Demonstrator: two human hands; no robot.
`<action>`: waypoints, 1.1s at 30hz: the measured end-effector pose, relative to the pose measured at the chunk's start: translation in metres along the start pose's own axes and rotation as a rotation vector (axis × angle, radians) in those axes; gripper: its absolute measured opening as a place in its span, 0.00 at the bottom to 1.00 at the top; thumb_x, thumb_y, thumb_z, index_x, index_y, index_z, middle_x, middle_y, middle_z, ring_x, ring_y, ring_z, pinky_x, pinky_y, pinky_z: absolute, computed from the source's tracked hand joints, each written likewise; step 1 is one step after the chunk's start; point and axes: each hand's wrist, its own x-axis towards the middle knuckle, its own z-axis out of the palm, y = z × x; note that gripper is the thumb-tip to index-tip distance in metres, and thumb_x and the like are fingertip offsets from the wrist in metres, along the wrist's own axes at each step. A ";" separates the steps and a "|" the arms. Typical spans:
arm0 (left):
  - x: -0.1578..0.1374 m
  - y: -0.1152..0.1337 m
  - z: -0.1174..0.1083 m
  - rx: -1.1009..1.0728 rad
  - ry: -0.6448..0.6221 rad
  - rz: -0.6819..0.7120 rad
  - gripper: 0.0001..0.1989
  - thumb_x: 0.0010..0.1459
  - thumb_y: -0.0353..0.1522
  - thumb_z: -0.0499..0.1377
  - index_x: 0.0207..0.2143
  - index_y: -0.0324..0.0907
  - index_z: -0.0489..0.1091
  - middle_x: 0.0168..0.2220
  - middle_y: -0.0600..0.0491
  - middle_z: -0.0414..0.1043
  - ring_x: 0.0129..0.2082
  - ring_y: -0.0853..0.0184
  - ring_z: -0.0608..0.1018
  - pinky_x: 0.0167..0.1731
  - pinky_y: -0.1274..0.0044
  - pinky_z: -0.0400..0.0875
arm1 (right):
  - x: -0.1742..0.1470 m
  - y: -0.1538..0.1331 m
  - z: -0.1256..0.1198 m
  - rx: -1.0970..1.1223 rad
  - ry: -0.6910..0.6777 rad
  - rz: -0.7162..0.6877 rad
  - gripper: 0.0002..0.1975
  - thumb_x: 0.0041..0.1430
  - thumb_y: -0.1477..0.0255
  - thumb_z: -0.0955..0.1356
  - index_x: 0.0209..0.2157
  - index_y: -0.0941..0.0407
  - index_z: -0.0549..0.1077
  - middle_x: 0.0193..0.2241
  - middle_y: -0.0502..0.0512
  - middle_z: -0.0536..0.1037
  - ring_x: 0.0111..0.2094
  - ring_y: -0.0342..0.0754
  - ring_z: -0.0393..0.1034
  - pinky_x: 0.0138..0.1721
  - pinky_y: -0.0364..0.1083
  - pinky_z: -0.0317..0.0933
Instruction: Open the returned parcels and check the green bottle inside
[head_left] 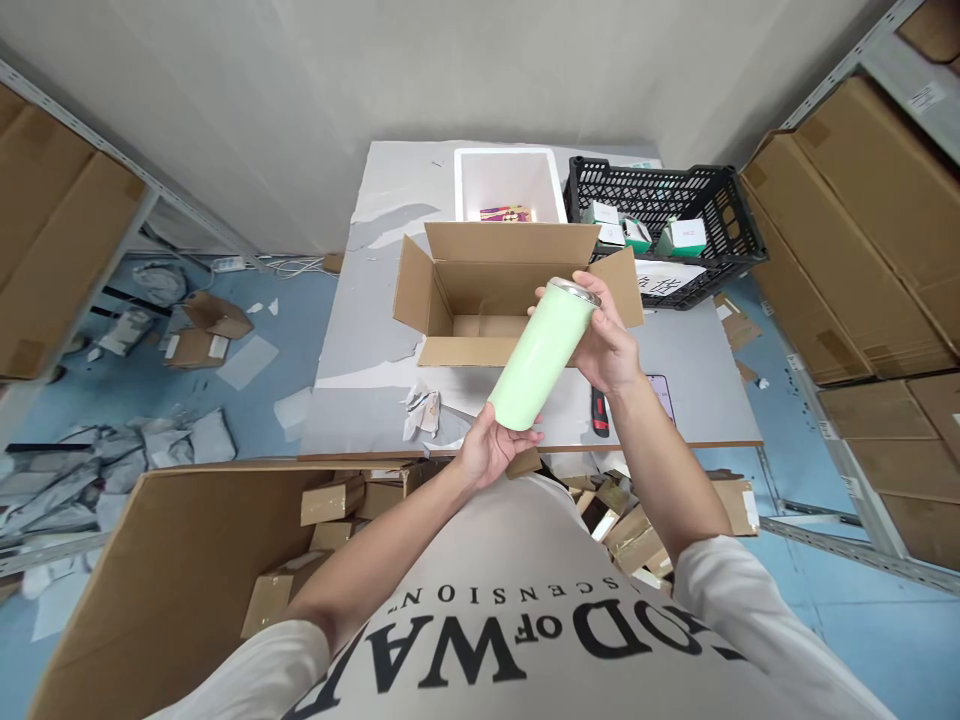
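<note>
- Left hand cups the base of a mint-green tumbler, thumb on its side and fingers beneath it.
- Right hand grasps the same tumbler around its upper end, close below the silver metal rim.
- Held tilted, the tumbler leans with its rim up to the right; in view it crosses the front right corner of an open cardboard box.
- All four box flaps are spread outward, leaving the mouth uncovered; the right flap's edge lies just beside the right hand.
- Between the front flap and the front edge of the table runs a strip of tabletop, with crumpled paper at its left and a red-and-black box cutter at its right.
- A smartphone lies near that edge, partly behind the right forearm.
- Beyond the box, a white foam box and a black plastic crate close off the back; the crate's right end reaches past the table's side.
- Left of the box, the tabletop stretches wide to its edge.
- Below the left forearm stands a large open carton.
</note>
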 end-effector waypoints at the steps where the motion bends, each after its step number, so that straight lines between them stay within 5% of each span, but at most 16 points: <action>1: 0.000 0.001 -0.001 -0.018 -0.017 -0.031 0.36 0.49 0.57 0.57 0.47 0.35 0.68 0.36 0.44 0.77 0.28 0.66 0.78 0.49 0.63 0.69 | 0.000 0.001 -0.001 -0.021 0.007 -0.005 0.32 0.52 0.45 0.65 0.54 0.45 0.61 0.53 0.55 0.71 0.49 0.55 0.69 0.44 0.58 0.67; 6: 0.003 0.001 -0.003 0.009 -0.049 -0.089 0.36 0.54 0.57 0.52 0.49 0.35 0.68 0.39 0.43 0.78 0.36 0.59 0.80 0.51 0.61 0.67 | 0.001 0.011 -0.005 -0.138 0.083 -0.036 0.31 0.54 0.47 0.66 0.57 0.43 0.59 0.50 0.53 0.72 0.43 0.51 0.72 0.39 0.54 0.70; 10: 0.006 -0.002 -0.001 0.078 0.000 0.076 0.36 0.48 0.52 0.63 0.55 0.45 0.61 0.52 0.45 0.71 0.48 0.54 0.76 0.52 0.57 0.66 | 0.002 0.014 -0.006 -0.188 0.100 -0.044 0.35 0.54 0.48 0.66 0.60 0.42 0.53 0.47 0.53 0.72 0.41 0.50 0.72 0.38 0.54 0.70; 15: 0.008 -0.005 -0.001 0.186 0.106 0.184 0.33 0.44 0.40 0.70 0.50 0.47 0.61 0.50 0.49 0.71 0.45 0.60 0.77 0.52 0.58 0.67 | 0.000 0.011 -0.004 -0.203 0.174 -0.020 0.40 0.52 0.49 0.69 0.61 0.41 0.50 0.49 0.55 0.70 0.44 0.50 0.71 0.41 0.54 0.70; 23: 0.004 -0.007 -0.004 0.059 0.077 0.123 0.33 0.48 0.50 0.64 0.49 0.39 0.65 0.40 0.45 0.76 0.38 0.60 0.79 0.48 0.59 0.70 | -0.005 0.003 -0.009 -0.143 0.102 0.070 0.25 0.52 0.51 0.70 0.49 0.43 0.65 0.46 0.51 0.70 0.41 0.47 0.70 0.37 0.48 0.71; 33: 0.000 -0.013 -0.008 0.037 0.047 0.060 0.36 0.45 0.55 0.63 0.46 0.36 0.68 0.34 0.45 0.77 0.35 0.60 0.79 0.46 0.62 0.72 | 0.001 -0.008 -0.016 -0.087 0.016 0.153 0.21 0.49 0.57 0.73 0.40 0.49 0.66 0.37 0.48 0.72 0.34 0.43 0.69 0.32 0.44 0.69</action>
